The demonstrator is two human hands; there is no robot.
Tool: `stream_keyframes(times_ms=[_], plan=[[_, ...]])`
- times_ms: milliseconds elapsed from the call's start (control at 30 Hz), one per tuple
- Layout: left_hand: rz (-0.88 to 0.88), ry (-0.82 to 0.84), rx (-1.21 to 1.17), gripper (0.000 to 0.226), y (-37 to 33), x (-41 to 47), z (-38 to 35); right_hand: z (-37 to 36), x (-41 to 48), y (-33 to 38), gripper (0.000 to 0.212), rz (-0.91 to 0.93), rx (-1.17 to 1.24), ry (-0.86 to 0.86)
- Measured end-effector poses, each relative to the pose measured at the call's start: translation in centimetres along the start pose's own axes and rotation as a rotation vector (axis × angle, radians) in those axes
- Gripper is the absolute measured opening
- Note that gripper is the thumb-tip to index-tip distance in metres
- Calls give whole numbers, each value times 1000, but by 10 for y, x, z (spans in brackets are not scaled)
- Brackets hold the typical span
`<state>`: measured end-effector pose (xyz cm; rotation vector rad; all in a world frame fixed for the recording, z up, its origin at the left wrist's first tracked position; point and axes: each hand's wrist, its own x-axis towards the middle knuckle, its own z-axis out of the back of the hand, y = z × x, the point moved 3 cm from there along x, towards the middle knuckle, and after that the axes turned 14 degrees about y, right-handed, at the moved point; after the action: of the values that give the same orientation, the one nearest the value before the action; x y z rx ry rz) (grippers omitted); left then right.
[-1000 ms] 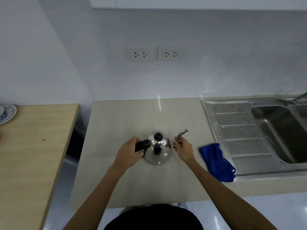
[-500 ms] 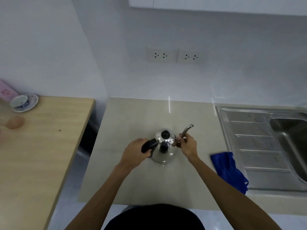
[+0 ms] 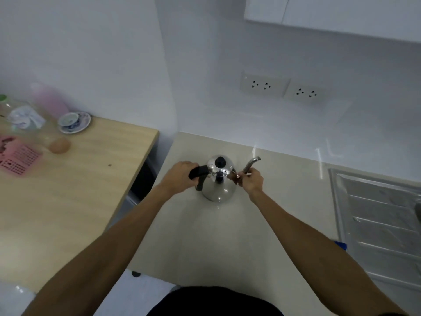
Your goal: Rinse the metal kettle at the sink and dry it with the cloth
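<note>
A: How far along was the job at that point?

B: I'd judge it barely begun. The polished steel kettle with the black lid knob (image 3: 219,179) stood upright on the pale beige countertop (image 3: 205,236), lid on, well left of the ribbed stainless-steel draining board (image 3: 376,215). The basin and tap were out of view, so nothing showed water running. No rinsing looked done, and the drying was all to come.

A: And the cloth?

B: Only a sliver of the blue cloth (image 3: 341,244) peeked out at the draining board's near-left corner, beside the right forearm. Nobody was touching it.

A: What were the hands doing?

B: The left hand (image 3: 180,176) was curled round the black plastic handle (image 3: 198,173), fingers wrapped closed on it from the kettle's left. The right hand (image 3: 251,181) was drawn together on the base of the thin curved steel spout (image 3: 250,164), fingertips pinching it where it meets the body. Both were bearing on the kettle at once.

A: Was it lifted?

B: It seemed to rest on the counter; I couldn't tell for certain whether its weight was off.

A: Anything else nearby?

B: A light wooden table (image 3: 75,190) to the left held a blue-patterned cup and saucer (image 3: 74,122), a brown egg (image 3: 59,145) and a pink perforated basket (image 3: 19,157), all apart from the work. What remained, as I read it, was carrying the kettle right to the sink, rinsing, then wiping.
</note>
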<state>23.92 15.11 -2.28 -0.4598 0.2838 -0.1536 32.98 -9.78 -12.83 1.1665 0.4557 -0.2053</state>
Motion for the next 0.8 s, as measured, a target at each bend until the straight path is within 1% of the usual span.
stream_keyframes(times_ms=[133,233,367,500,567,633,700,733,800], plan=[[41,47,29,11,12,18,10,-10,28,8,12,-46,-25,20],[62,84,18,16,17,28,13,-12,37,14,11,-72,-38,21],[74,129,-10,12,16,39,17,-11,47,12,12,-112,-50,33],[82,98,6,15,13,40,17,-8,43,15,11,-113,-32,38],[106,80,2,14,14,40,14,-4,38,17,20,-116,-26,75],[123,64,-10,11,16,38,13,5,32,19,37,-82,-127,123],[113,61,-19,13,18,34,11,17,21,16,50,-60,-327,180],[97,63,-12,16,21,32,9,24,17,11,53,-40,-436,195],[93,95,1,37,24,24,7,38,6,2,55,-36,-662,215]])
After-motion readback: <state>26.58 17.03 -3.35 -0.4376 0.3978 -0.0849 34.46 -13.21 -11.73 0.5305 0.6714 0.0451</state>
